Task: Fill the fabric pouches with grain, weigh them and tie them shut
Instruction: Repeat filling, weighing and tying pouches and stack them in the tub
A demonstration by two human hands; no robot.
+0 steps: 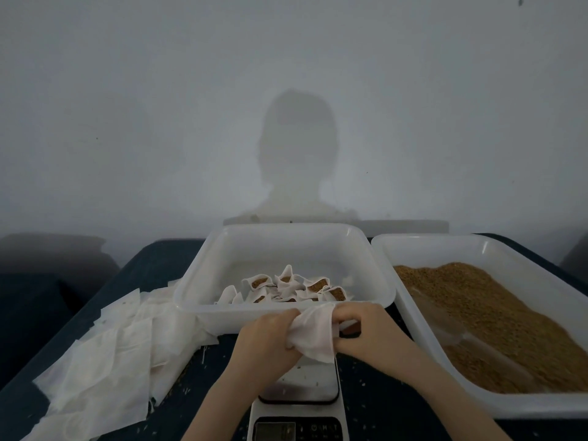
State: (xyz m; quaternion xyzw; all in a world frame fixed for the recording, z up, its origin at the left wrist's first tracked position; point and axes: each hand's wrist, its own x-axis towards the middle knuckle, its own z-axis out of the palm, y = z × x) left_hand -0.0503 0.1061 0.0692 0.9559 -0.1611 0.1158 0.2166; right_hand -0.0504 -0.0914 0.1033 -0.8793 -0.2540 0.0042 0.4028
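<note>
Both hands meet over the scale (298, 389), working one white pouch (313, 334) between them. The left hand (265, 340) has its fingers curled into the cloth on the pouch's left side, bunching it. The right hand (359, 329) pinches the pouch's right edge, fingers bent in close; something small and brown shows just under those fingers, but I cannot tell what it is. The pouch hangs just above the scale's plate, at the near middle of the desk (159, 259), and does not seem to rest on it.

The scale sits at the near edge, its dark display panel toward the person. A few stray grains lie on its plate and on the dark blue desk top around it.

Behind the hands stands a white tub (197, 275) at the middle of the desk, with filled pouches (292, 289) heaped on its floor, brown grain showing at their open mouths. Touching it on the right is a wider white tray (423, 345) running to the right edge, holding a mound of brown grain (496, 319); a clear scoop (477, 342) lies half sunk in it. On the left, flat empty pouches (111, 351) sprawl in a loose pile from the tub to the near left corner.

The far edge of the desk meets a plain pale wall (127, 106), where the person's shadow (297, 154) falls.
</note>
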